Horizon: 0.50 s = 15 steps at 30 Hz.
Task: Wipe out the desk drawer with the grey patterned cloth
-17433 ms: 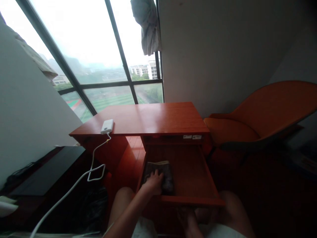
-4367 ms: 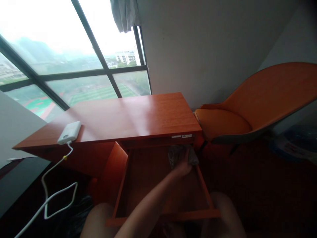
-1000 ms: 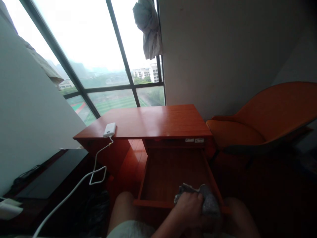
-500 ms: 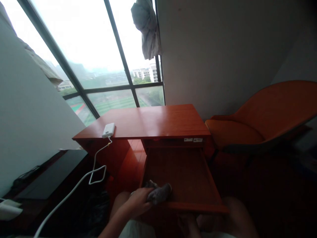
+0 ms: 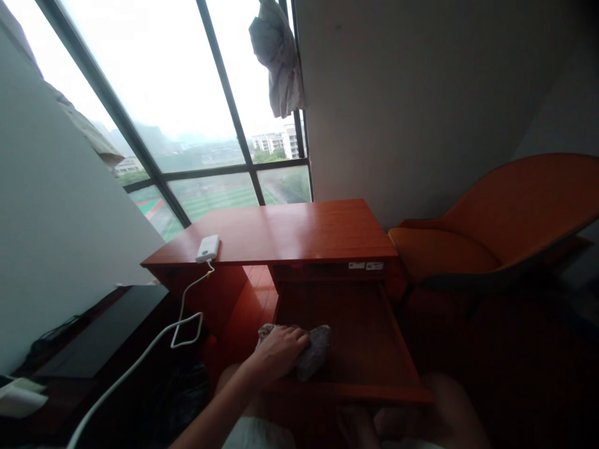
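Note:
My left hand (image 5: pixel 279 352) is closed over a crumpled grey cloth (image 5: pixel 314 352) at the left side of a pulled-out wooden drawer (image 5: pixel 355 330). Part of the cloth bunches out past the drawer's left edge; another part lies against the drawer floor. Low in the view, in shadow, my right hand (image 5: pixel 358 427) is just beneath the drawer's front panel. Its fingers are too dark and too covered by the panel to make out. The drawer slides out from under a reddish-brown desk (image 5: pixel 299 231).
A white power bank (image 5: pixel 208 248) rests near the desk's left front edge, with a white cable (image 5: pixel 140 362) running down from it. An orange chair (image 5: pixel 491 231) stands at the right. A dark flat panel (image 5: pixel 103 337) lies at the left, below the window.
My left hand has moved forward and up with the cloth, from near the drawer's front corner to farther along its left side. My right hand stays under the front panel.

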Tool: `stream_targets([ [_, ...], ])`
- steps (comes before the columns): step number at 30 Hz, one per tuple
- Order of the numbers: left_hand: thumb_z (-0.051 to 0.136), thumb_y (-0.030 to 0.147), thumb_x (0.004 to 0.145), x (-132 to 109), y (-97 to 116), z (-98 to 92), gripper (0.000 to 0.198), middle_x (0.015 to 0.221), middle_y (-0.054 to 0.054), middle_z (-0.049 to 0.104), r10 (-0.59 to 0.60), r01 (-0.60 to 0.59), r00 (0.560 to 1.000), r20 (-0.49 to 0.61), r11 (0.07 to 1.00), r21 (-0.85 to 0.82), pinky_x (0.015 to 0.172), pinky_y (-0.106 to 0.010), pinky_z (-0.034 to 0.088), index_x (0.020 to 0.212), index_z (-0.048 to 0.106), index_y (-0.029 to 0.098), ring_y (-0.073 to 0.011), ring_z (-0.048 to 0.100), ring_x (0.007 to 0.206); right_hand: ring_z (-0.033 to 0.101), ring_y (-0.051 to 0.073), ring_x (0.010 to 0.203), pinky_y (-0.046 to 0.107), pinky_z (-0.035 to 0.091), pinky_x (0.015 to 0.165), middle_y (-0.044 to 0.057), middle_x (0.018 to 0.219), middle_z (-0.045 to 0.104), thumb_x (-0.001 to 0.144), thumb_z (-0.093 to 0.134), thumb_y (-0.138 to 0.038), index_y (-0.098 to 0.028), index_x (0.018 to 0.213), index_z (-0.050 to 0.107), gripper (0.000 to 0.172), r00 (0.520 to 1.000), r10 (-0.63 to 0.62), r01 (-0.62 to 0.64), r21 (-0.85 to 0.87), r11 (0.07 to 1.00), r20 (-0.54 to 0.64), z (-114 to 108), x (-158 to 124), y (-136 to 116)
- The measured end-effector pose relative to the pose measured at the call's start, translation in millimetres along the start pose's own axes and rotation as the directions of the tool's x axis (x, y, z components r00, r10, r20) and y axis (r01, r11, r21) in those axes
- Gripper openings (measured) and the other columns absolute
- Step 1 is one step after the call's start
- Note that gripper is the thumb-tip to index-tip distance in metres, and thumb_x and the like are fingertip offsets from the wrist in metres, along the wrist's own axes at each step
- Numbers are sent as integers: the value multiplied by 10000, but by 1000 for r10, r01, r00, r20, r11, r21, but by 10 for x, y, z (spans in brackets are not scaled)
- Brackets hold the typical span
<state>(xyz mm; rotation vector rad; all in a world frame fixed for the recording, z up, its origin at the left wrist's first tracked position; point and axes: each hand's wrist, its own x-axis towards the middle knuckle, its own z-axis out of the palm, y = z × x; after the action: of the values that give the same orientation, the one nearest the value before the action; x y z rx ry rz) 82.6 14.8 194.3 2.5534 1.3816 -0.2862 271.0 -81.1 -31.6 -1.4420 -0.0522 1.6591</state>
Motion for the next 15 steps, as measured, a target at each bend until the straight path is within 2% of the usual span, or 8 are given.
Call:
stream_targets([
  [3, 485, 208, 874, 26, -98, 59, 250, 1131, -135, 683, 25, -26, 1000, 17, 996, 83, 1000, -456, 428, 1078, 630, 228, -298, 644, 1047, 689, 222, 887, 332, 575, 557, 24, 871, 668, 768, 723, -450, -234, 887, 635, 262, 999, 34, -34, 13, 999, -4, 3, 11, -19],
  [7, 605, 208, 710, -20, -217, 175, 252, 904, -150, 737, -11, -7, 988, 151, 993, 115, 944, -463, 477, 934, 714, 174, -330, 691, 923, 692, 214, 822, 324, 565, 535, 11, 805, 653, 761, 724, -479, -233, 911, 647, 297, 998, 54, -52, 47, 998, -21, -2, 55, -2],
  [9, 588, 224, 693, -31, -201, 197, 244, 846, -155, 745, -66, 53, 985, 161, 995, 85, 871, -458, 516, 880, 738, 173, -343, 705, 874, 695, 209, 775, 332, 573, 524, -2, 760, 647, 752, 717, -511, -229, 905, 646, 329, 998, 54, -53, 68, 996, -22, -14, 72, 20],
  [12, 554, 245, 694, -5, -106, 190, 272, 866, -170, 757, -175, 165, 965, 198, 984, 66, 768, -454, 549, 857, 759, 175, -362, 716, 857, 711, 223, 768, 324, 564, 473, 0, 756, 658, 719, 700, -583, -243, 848, 636, 369, 999, 50, -48, 88, 995, -16, -39, 96, 48],
  [15, 578, 233, 658, 19, -36, 184, 298, 889, -153, 763, -215, 219, 941, 261, 976, 13, 736, -413, 551, 880, 767, 172, -347, 720, 860, 714, 231, 762, 322, 550, 443, 0, 731, 648, 717, 685, -612, -248, 838, 627, 389, 999, 50, -49, 93, 994, -14, -52, 141, 70],
])
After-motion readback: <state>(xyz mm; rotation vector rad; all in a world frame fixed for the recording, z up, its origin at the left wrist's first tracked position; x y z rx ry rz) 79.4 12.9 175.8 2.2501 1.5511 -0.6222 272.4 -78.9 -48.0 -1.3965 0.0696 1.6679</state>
